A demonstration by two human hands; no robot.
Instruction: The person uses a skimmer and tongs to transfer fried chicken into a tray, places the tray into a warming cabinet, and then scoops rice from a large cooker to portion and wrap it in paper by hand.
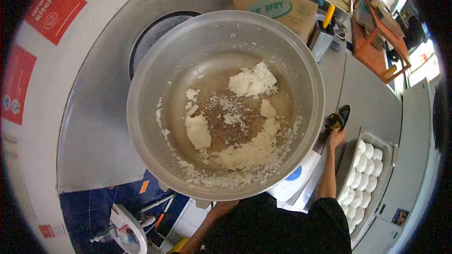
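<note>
A large metal pot (226,193) fills the middle of the view, tilted so that its inside shows. White rice (253,81) lies in clumps and loose grains on its browned bottom and lower wall. Beyond the pot's right rim, my right hand (336,138) is closed around a small dark round container (334,121) with something greenish inside. A black oval object (344,112) is right beside it. My left hand (226,207) is at the pot's lower rim, its fingers hidden by the pot.
A tray (390,153) of several round white pieces stands at the right. Behind the pot are a cardboard box (278,4) and a metal holder (320,42) with a yellow-handled tool (328,16). A dark round pan (141,42) is partly hidden at the upper left.
</note>
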